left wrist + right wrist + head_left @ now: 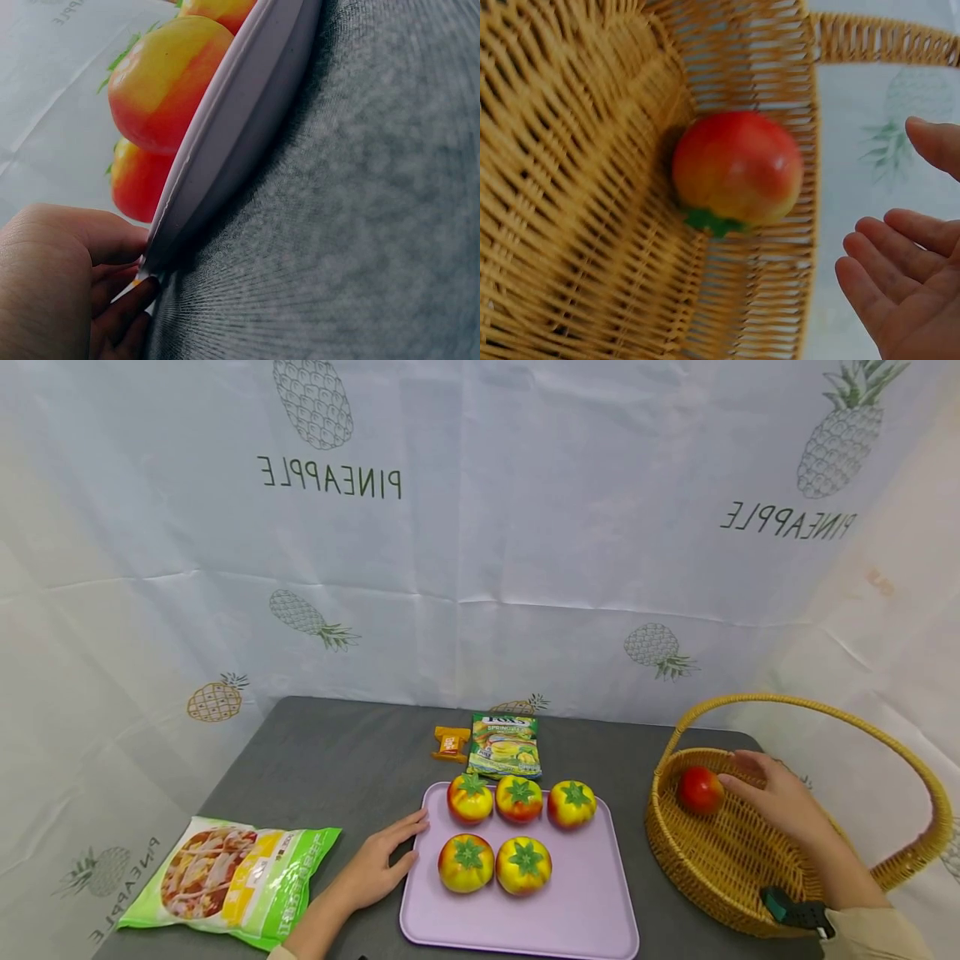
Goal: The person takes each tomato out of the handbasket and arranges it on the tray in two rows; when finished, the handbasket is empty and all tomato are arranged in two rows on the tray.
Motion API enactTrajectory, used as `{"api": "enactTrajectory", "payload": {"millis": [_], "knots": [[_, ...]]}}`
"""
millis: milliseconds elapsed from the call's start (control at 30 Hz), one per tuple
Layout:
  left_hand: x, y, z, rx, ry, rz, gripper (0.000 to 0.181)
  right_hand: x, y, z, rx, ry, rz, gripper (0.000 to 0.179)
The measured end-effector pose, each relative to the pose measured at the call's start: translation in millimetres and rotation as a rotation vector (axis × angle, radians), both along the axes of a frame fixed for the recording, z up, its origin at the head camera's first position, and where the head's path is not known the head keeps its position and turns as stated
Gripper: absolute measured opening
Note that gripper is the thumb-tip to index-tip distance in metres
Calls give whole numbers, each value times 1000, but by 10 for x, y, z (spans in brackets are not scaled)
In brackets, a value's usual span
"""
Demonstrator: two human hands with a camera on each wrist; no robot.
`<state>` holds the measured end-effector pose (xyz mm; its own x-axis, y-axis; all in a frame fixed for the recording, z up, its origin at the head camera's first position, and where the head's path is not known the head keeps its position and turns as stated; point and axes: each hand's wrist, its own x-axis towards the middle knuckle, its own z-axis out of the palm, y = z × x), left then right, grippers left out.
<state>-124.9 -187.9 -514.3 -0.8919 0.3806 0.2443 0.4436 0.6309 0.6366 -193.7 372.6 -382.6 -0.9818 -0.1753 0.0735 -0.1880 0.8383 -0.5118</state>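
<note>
On the basket side, my right hand (780, 797) hovers with spread fingers over the wicker basket (675, 856), near a round red-and-yellow fruit (701, 790) inside it. The right wrist view shows this fruit (739, 169) with its green leafy top against the basket wall, apart from my right hand (907, 277). My left hand (378, 864) touches the left rim of a lilac tray (585, 902). Several similar fruits (466, 863) sit on that tray with green tops up. Up close, the left hand's (67, 274) fingertips meet the tray rim (225, 142).
A green-and-white food bag (232, 881) lies left of my left forearm. Behind the tray are a green soup packet (505, 745) and a small orange packet (452, 743). The basket's tall handle (810, 703) arches above it. A pineapple-print cloth (480, 543) hangs behind the grey table (337, 752).
</note>
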Motion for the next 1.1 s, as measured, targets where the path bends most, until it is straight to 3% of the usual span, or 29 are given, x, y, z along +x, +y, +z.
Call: {"api": "enactTrajectory", "payload": {"millis": [233,400,700,1100], "knots": [[-7,-4,-4,-4,-5,5,39,-136,109,-87,-17,-111,-32,69],[-10,-6,-19,3,1,0,39,-215,173,-197,25,-172,-65,73],[-10,-6,-29,0,4,-1,39,-301,218,-320,18,-300,-70,79],[-12,-1,-19,6,8,-1,39,-313,157,-349,-193,-536,33,80]]}}
